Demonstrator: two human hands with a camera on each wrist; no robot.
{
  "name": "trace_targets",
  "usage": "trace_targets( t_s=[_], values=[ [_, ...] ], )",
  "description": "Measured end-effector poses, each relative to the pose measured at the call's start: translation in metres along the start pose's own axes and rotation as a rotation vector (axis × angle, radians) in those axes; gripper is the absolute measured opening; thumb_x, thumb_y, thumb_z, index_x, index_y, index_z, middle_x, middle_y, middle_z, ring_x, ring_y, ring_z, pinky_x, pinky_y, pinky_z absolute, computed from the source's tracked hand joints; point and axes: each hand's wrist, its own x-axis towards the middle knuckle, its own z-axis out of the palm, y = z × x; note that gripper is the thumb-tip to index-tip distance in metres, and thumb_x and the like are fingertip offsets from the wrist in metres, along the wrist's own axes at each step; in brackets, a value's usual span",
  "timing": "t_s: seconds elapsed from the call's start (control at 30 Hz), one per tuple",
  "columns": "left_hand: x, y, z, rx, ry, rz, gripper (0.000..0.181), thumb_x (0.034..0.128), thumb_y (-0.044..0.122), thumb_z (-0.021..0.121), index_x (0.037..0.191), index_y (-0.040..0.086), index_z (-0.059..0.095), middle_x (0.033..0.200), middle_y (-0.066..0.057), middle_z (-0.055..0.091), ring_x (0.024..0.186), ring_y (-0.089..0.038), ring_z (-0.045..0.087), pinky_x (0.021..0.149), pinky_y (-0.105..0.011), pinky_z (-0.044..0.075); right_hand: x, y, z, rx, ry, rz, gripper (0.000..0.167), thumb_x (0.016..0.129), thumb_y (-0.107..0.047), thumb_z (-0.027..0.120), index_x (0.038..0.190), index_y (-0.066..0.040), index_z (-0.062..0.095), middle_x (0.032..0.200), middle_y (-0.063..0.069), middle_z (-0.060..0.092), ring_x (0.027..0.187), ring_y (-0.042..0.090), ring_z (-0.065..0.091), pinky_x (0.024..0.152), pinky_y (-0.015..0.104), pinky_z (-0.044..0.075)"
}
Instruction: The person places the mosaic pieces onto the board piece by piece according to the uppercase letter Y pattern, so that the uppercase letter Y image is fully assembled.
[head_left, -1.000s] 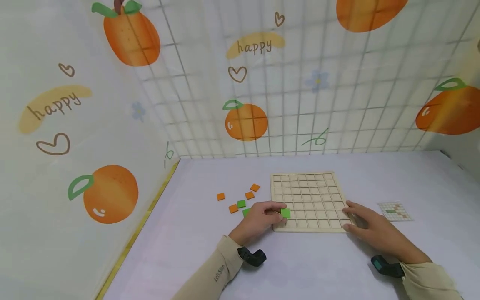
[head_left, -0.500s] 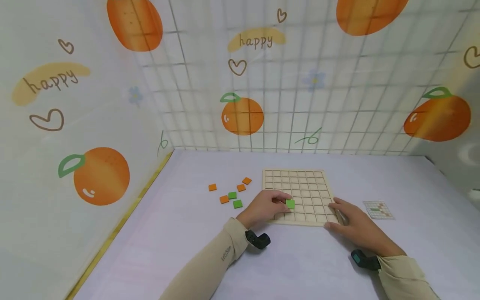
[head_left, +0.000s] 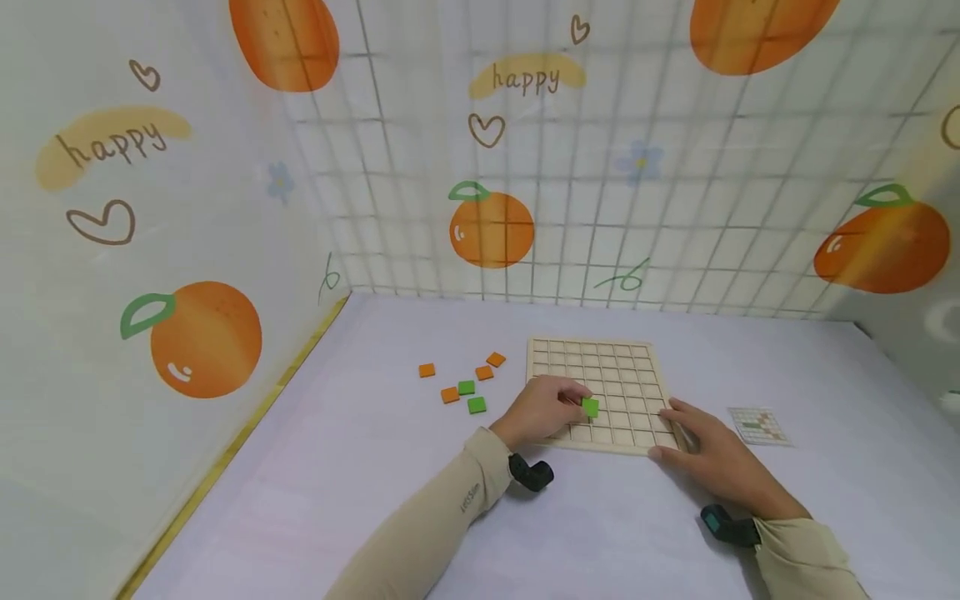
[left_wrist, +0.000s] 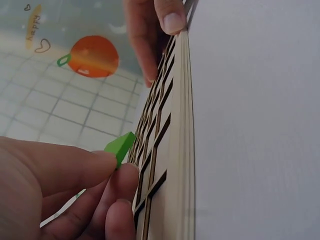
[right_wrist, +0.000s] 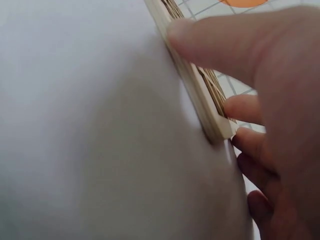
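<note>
My left hand [head_left: 546,410] pinches a small green square tile [head_left: 591,407] between thumb and fingers, just above the wooden grid board [head_left: 624,390]. In the left wrist view, the green tile [left_wrist: 120,147] is tilted, and its far edge points toward the slots of the board [left_wrist: 155,145]. My right hand [head_left: 716,454] holds the board's near right corner, thumb on the front edge and fingers along the right side. A close look from the right wrist shows the thumb [right_wrist: 210,42] on the rim of the board [right_wrist: 200,100]. All visible cells of the board are bare wood.
Left of the board lie loose orange tiles [head_left: 450,395] and two green tiles [head_left: 477,405]. A small printed pattern card [head_left: 759,426] lies to the right, beyond the right hand. A curtain [head_left: 600,167] printed with oranges stands behind the white table [head_left: 360,483].
My left hand has moved right over the board with the green tile, away from the loose tiles. The right hand stays at the board's corner. The head view has shifted slightly.
</note>
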Motion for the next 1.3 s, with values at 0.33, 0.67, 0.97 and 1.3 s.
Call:
trace_targets(
  t_s=[0.33,0.67,0.97,1.3],
  values=[
    [0.006,0.005,0.004,0.089,-0.021,0.05,0.022,0.0903,0.007,0.071,0.111,0.014,0.077,0.089,0.009,0.067,0.083,-0.002,0.058,0.074,-0.019,0.049,0.001,-0.001,0.004,-0.001,0.021,-0.006,0.082,0.085,-0.056,0.074,0.14,0.001,0.054,0.156,0.027,0.033,0.141,0.052,0.027,0.107,0.068,0.025],
    [0.008,0.01,0.012,0.169,-0.001,0.056,0.023,0.0883,0.006,0.071,0.107,0.016,0.077,0.085,0.013,0.063,0.08,0.0,0.056,0.073,-0.017,0.047,0.001,-0.005,0.002,-0.007,0.001,0.032,0.085,0.085,-0.056,0.074,0.141,0.003,0.051,0.156,0.028,0.03,0.141,0.053,0.026,0.107,0.069,0.024],
    [0.01,0.014,0.014,0.221,-0.016,0.014,0.02,0.0892,0.011,0.072,0.107,0.019,0.076,0.086,0.014,0.063,0.08,0.0,0.056,0.073,-0.017,0.046,0.001,-0.004,0.002,-0.004,-0.011,0.037,0.087,0.085,-0.058,0.073,0.143,0.003,0.049,0.156,0.03,0.029,0.14,0.054,0.025,0.106,0.07,0.024],
    [0.012,0.014,0.015,0.221,-0.024,-0.025,0.021,0.0883,0.01,0.072,0.106,0.021,0.076,0.086,0.016,0.062,0.082,-0.001,0.056,0.075,-0.019,0.046,0.0,-0.005,0.003,0.003,-0.014,0.047,0.086,0.086,-0.057,0.073,0.144,0.002,0.048,0.158,0.028,0.027,0.141,0.053,0.024,0.107,0.069,0.022]
  ],
)
